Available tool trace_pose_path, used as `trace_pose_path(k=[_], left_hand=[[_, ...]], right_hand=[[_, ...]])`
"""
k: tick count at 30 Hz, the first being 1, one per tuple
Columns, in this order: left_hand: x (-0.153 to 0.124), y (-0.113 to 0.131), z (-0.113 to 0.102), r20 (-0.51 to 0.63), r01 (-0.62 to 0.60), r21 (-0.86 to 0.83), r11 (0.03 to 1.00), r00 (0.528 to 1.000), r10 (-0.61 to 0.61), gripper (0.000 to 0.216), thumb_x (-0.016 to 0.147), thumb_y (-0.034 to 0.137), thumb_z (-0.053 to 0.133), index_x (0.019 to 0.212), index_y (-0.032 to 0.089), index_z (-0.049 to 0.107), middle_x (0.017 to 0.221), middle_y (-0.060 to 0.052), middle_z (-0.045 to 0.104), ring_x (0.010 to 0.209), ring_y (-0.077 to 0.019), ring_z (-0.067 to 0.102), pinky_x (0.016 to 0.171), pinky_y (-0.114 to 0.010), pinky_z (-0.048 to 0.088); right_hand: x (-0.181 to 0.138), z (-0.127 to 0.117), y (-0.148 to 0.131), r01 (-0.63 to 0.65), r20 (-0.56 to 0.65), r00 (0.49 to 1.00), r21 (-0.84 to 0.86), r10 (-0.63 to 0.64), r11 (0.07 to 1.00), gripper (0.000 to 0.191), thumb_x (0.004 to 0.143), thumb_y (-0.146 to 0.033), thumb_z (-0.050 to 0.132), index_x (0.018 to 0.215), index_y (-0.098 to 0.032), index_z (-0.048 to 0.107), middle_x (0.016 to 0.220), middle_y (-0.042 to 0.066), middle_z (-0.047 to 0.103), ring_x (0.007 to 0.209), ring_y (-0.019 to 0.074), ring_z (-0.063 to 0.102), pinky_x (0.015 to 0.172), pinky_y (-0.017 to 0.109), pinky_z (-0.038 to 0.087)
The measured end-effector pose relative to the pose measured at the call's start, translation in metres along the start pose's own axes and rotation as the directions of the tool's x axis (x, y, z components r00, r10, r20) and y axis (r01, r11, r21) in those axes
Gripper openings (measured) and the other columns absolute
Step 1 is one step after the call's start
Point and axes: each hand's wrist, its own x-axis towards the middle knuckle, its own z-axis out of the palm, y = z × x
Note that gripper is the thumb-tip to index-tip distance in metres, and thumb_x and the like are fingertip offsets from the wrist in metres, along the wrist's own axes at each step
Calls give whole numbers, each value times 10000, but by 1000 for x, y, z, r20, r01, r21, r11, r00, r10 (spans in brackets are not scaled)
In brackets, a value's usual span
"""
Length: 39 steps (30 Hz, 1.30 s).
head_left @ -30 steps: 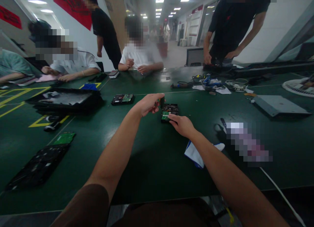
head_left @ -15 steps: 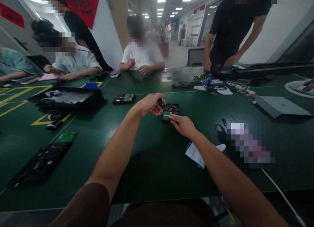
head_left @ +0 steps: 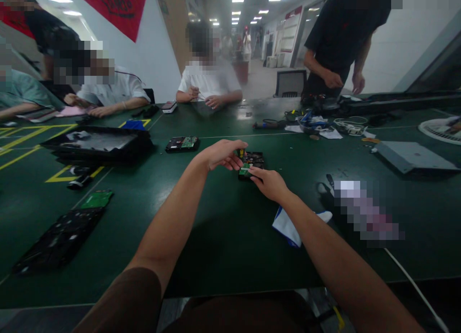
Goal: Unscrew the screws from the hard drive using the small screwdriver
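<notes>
The hard drive [head_left: 256, 159] lies on the green surface [head_left: 216, 227] straight ahead of the person, between the hands and slightly beyond them, its long axis seeming to run away from the person. What looks like a screwdriver [head_left: 241, 153] stands roughly upright at its left side, loosely grasped by the left hand [head_left: 226, 155], the nearer to that edge. The right hand [head_left: 269, 183] touches the near end, by the green circuit board [head_left: 245, 169]; whether it grips is unclear.
</notes>
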Motion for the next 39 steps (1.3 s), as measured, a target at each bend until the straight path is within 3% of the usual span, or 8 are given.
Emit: trace_pose_path(k=[5, 8, 14, 20, 28, 35, 39], left_hand=[[0, 0, -1, 35, -53, 39, 998, 998, 51, 437, 920, 549, 593, 995, 148, 749, 700, -62, 644, 559, -144, 578, 492, -256, 428], [3, -3, 0, 58, -24, -8, 1000, 998, 24, 435, 931, 564, 581, 988, 158, 727, 664, -38, 611, 521, -131, 532, 468, -252, 404], [7, -7, 1, 132, 15, -43, 999, 991, -9, 451, 917, 613, 618, 871, 165, 651, 677, -84, 676, 519, -142, 585, 485, -258, 445], [5, -6, 0, 160, -60, 23, 998, 986, 55, 414, 860, 571, 738, 890, 159, 710, 706, -82, 711, 531, -132, 618, 515, -250, 482], [3, -7, 3, 287, -47, 72, 996, 958, 24, 414, 891, 564, 691, 975, 168, 775, 618, -59, 681, 471, -128, 591, 430, -219, 390], [9, -11, -3, 283, 33, -73, 997, 959, -11, 508, 935, 590, 588, 1061, 118, 730, 773, -129, 767, 551, -141, 658, 515, -230, 464], [12, -13, -8, 242, 40, -143, 989, 970, -4, 472, 929, 573, 573, 1082, 138, 677, 756, -123, 758, 548, -152, 658, 499, -231, 449]], right_hand=[[0, 0, 1, 12, -14, 1000, 6, -12, 1000, 385, 1041, -338, 555, 1413, -352, 654, 1503, -38, 610, 1264, 251, 677, 1083, 452, 553], [0, 0, 1, 11, -16, 1000, 7, -11, 1000, 388, 1038, -346, 558, 1414, -358, 654, 1504, -38, 609, 1270, 252, 674, 1084, 451, 552], [0, 3, 1, 8, -32, 999, 10, -8, 1000, 387, 1044, -352, 549, 1414, -339, 660, 1496, -23, 617, 1274, 260, 672, 1091, 453, 546], [0, 1, 1, 5, -5, 1000, 7, -5, 1000, 396, 1039, -354, 556, 1425, -359, 649, 1507, -30, 607, 1291, 265, 660, 1103, 470, 537], [0, -2, 0, 9, 6, 1000, -19, -9, 1000, 412, 1040, -348, 550, 1442, -335, 639, 1520, -15, 595, 1246, 278, 686, 1077, 471, 550], [0, 0, 0, -4, -8, 1000, -18, 4, 1000, 396, 1036, -354, 562, 1422, -361, 653, 1501, -41, 610, 1253, 260, 684, 1082, 442, 554], [0, 2, 1, 1, -13, 1000, -13, -1, 1000, 390, 1039, -353, 557, 1415, -352, 658, 1498, -43, 612, 1259, 261, 680, 1078, 451, 560]])
